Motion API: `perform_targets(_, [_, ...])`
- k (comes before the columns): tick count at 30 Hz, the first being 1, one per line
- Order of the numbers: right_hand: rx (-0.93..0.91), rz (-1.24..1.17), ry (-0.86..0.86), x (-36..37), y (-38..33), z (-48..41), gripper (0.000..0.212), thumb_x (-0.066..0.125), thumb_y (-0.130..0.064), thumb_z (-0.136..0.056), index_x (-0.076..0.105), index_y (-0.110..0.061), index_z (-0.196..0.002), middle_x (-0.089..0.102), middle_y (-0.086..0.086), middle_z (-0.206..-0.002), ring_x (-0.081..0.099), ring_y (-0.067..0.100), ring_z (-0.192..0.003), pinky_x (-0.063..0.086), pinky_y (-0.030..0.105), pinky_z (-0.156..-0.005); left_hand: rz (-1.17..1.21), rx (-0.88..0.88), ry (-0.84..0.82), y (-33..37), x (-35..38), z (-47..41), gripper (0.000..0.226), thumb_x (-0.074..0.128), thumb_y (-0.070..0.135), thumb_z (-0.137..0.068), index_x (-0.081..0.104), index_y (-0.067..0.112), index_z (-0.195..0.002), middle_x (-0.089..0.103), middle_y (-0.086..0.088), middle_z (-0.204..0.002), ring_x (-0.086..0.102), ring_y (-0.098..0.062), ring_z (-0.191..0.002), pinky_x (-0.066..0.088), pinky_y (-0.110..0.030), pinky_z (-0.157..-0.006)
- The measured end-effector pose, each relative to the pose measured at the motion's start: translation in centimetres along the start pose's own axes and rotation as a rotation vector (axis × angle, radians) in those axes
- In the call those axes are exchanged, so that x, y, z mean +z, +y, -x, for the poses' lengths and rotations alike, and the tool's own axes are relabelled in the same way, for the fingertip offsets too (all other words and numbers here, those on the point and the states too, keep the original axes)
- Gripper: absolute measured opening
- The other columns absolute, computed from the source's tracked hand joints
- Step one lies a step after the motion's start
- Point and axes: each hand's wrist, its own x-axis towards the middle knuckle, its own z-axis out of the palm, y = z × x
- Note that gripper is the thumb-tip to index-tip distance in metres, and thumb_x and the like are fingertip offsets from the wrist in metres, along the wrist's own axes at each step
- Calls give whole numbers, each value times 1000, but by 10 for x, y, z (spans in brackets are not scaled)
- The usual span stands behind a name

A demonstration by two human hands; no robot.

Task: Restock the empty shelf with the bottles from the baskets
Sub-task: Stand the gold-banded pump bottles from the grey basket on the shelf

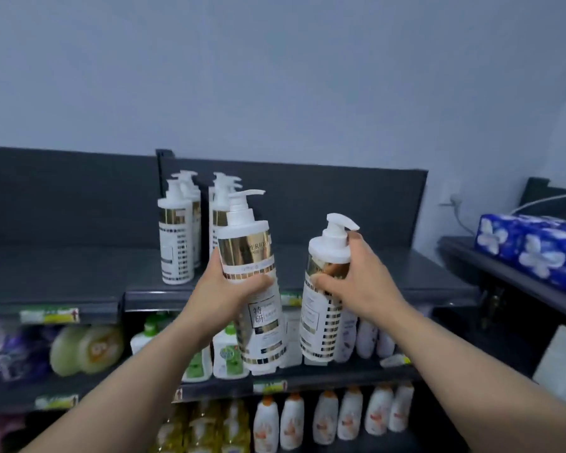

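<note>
Head view: each hand [223, 289] [356, 282] grips a pump bottle [252, 256] [324, 308].

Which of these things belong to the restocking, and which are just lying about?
Job: left hand gripping left bottle; right hand gripping right bottle; shelved bottles; top shelf.
Lying about: blue tissue packs; green soap bottles; orange-capped bottles.

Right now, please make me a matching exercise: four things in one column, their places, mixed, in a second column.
Things:
1 left hand
2 right hand
3 blue packs
4 orange-capped bottles

Places:
A lowest row in view
B grips the higher-held bottle
C side shelf, far right
D grips the lower-held bottle

Pairs: 1-B, 2-D, 3-C, 4-A.
</note>
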Motion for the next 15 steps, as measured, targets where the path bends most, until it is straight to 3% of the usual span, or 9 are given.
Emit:
perform_targets(5, [2,-123,-15,-23,-21,-37,64,76,-40,-64,43,-34,-120,62,-5,-107,62,14,-95,53,41,-84,-91,82,-21,44,-8,-24,54,86,29,-67,56,26,-112,73,6,-99,71,-10,-89,56,-32,-79])
perform_targets(11, [6,-259,-32,-26,-18,-87,62,81,-18,-72,47,-26,-123,64,-9,-103,63,4,-90,49,22,-72,-261,138,-44,74,-6,-87,46,83,20,-68,51,21,-102,66,4,-92,66,-11,-88,52,-28,-73])
perform_targets(15, [28,-270,-40,-22,-11,-125,63,82,-14,-70,46,-28,-120,64,-12,-102,63,4,-91,49,22,-71,-249,178,-88,85,-8,-141,63,80,7,-68,44,25,-116,65,3,-92,65,-10,-87,48,-23,-67])
